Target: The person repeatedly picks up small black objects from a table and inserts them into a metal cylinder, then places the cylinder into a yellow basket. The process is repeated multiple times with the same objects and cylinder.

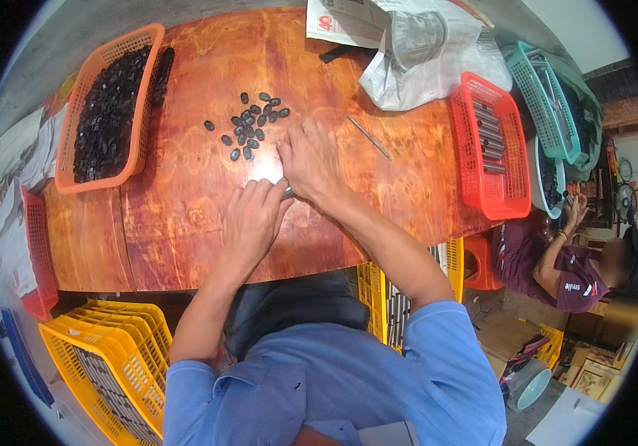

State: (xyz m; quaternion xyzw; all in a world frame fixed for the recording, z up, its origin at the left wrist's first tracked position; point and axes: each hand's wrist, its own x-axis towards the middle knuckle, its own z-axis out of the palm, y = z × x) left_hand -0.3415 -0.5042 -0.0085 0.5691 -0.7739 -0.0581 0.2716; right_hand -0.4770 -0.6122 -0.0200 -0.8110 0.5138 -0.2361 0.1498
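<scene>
My left hand (250,215) is closed round a short metal tube (287,193), and only a small shiny piece of the tube shows between my two hands. Close above it, my right hand (309,160) has its fingers curled down at the tabletop; whatever they grip is hidden beneath them. Just beyond my hands, several small black oval plugs (250,131) lie loosely grouped on the reddish-brown wooden table (192,215). A thin metal rod (369,137) rests to the right of my right hand.
At left stands an orange basket (143,97) of black pieces. A red basket (519,149) of metal tubes and a green basket (573,141) stand at right, near a white sack (415,74). Yellow crates (144,327) sit below the table edge. A seated person (556,260) is at far right.
</scene>
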